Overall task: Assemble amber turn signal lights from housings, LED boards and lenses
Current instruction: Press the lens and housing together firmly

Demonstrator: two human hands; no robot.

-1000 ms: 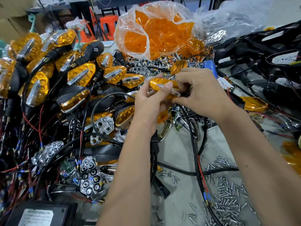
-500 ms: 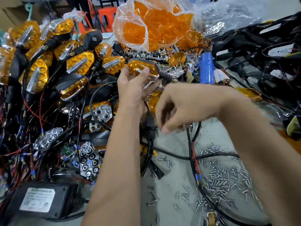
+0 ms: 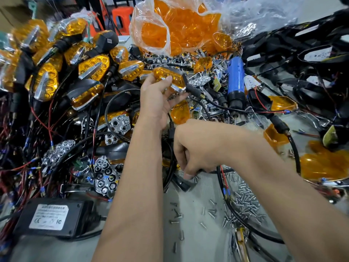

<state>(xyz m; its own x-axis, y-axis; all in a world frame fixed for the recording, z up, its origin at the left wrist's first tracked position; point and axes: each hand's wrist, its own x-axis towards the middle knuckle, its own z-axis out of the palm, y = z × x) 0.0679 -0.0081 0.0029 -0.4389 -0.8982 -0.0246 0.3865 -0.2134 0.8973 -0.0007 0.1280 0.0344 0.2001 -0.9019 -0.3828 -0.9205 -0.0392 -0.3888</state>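
Note:
My left hand (image 3: 157,99) grips an amber turn signal (image 3: 170,79) with a chrome edge and a black stem, held up over the pile. My right hand (image 3: 196,150) is lower, fingers curled down onto the table at the near edge of the scattered screws (image 3: 243,201); whether a screw is pinched is hidden by the fingers. Finished amber signals (image 3: 93,68) lie heaped at the left. A clear bag of amber lenses (image 3: 181,29) stands at the back. Chrome LED reflectors (image 3: 105,176) lie among the wires.
A blue electric screwdriver (image 3: 235,80) lies right of the held signal. A black power adapter (image 3: 51,217) sits at the front left. Tangled black and red wires (image 3: 28,163) cover the left. Loose amber lenses (image 3: 324,163) and black housings (image 3: 311,59) fill the right.
My right hand left the signal and dropped down to the screws on the table. My left hand keeps the signal and has lifted it slightly away.

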